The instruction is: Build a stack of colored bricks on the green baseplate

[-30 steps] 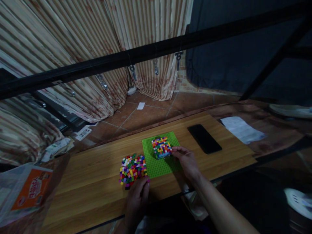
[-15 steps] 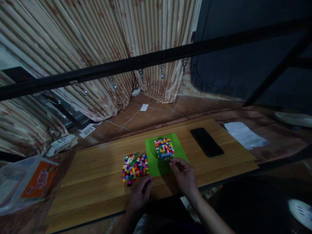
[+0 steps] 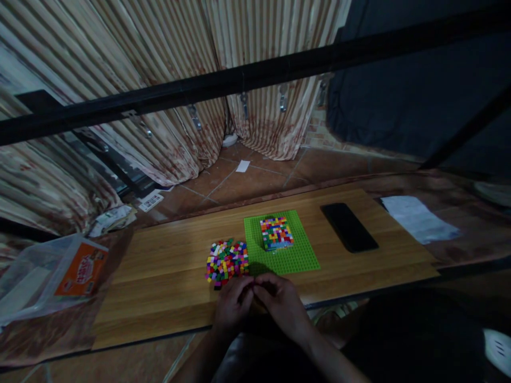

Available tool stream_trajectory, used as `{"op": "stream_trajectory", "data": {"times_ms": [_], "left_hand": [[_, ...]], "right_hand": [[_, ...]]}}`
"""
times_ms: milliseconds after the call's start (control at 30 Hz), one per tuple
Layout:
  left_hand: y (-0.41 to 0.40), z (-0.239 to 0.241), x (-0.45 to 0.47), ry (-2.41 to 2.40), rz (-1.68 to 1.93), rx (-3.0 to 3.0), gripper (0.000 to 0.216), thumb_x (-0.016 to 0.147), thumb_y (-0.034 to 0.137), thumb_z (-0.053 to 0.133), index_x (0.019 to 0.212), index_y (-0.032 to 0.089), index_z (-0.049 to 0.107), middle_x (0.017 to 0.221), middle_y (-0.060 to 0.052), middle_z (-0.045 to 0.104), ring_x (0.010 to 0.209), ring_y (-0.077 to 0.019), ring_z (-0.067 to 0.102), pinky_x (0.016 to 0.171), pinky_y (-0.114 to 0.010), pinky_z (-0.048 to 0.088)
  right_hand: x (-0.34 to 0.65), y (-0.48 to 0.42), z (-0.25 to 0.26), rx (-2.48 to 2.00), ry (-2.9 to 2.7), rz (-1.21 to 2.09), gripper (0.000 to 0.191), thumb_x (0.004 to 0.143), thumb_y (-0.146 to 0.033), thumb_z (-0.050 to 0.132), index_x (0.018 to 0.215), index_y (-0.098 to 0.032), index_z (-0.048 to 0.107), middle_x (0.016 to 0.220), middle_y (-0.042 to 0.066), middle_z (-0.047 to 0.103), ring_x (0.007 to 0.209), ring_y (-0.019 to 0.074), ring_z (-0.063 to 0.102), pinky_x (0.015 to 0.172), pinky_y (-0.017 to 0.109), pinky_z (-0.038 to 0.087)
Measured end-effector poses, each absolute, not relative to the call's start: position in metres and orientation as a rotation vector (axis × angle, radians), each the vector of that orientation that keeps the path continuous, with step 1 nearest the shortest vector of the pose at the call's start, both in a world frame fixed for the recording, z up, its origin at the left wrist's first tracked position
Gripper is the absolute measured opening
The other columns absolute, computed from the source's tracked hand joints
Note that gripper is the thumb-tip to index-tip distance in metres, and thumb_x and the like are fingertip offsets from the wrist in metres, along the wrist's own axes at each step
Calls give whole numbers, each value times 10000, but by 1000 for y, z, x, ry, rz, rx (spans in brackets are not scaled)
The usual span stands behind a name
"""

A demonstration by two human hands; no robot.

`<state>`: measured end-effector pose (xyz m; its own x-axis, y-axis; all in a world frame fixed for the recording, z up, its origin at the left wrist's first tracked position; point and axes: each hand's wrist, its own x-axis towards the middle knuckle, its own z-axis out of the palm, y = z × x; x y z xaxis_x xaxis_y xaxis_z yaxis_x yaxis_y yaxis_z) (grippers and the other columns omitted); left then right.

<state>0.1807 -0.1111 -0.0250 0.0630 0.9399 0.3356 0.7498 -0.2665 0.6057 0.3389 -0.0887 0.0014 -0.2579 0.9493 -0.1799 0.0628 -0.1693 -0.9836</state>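
My left hand (image 3: 232,303) is closed in a pinch at the front edge of the table, just below the loose pile of small toy bricks (image 3: 227,260). A tiny magenta toy brick (image 3: 252,285) shows dimly at its fingertips. My right hand (image 3: 282,304) is pinched too, its fingertips meeting the left ones at that brick. Beyond the hands lies a green studded baseplate (image 3: 305,250). On it sits a block of many-coloured bricks (image 3: 276,232), with a clear or pale layer along its near side.
A black phone (image 3: 348,227) lies right of the baseplate on the wooden table (image 3: 159,282). White paper (image 3: 419,218) lies beyond the table's right end. A clear plastic box (image 3: 43,276) with an orange label stands at the left. A dark metal bar (image 3: 215,85) crosses in front of the curtains.
My right hand has drawn back from the near edge of the brick block and moved left to meet my left hand. The camera view has shifted slightly.
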Motion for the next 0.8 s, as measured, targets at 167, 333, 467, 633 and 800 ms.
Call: {"op": "stream_trajectory", "data": {"times_ms": [167,333,467,633,800], "left_hand": [[-110,-25,180,1691,1030,2088,218,869,212,506,978,211,695,877,-37,741,806,-150,693,750,-279,577],[-110,-24,180,1661,1077,2123,219,856,175,506,965,206,693,857,-30,739,791,-140,691,740,-263,576],[-110,-24,182,1680,1078,2124,208,852,172,518,962,207,691,839,-26,733,771,-136,685,724,-256,573],[-111,-26,185,1718,1116,2075,197,861,212,561,1022,207,675,845,-23,730,754,-132,677,727,-260,570],[-112,-25,186,1702,1112,2081,190,856,212,578,1019,216,676,855,-17,733,779,-137,684,744,-266,569]], "right_hand": [[330,-89,2,-1317,-1338,1429,123,800,-276,601,824,-207,701,788,16,719,744,181,657,713,290,489],[327,-88,4,-1393,-1353,1368,126,799,-259,584,799,-207,699,763,14,713,738,183,654,698,288,479],[328,-88,1,-1346,-1292,1389,120,801,-266,589,775,-206,690,744,8,699,716,174,639,693,285,479],[332,-86,-6,-1097,-1074,1531,128,792,-331,664,829,-218,710,811,7,717,787,166,654,749,280,500],[337,-86,-4,-1015,-940,1625,223,760,-410,725,909,-246,749,863,10,732,794,153,649,748,272,499]]}}
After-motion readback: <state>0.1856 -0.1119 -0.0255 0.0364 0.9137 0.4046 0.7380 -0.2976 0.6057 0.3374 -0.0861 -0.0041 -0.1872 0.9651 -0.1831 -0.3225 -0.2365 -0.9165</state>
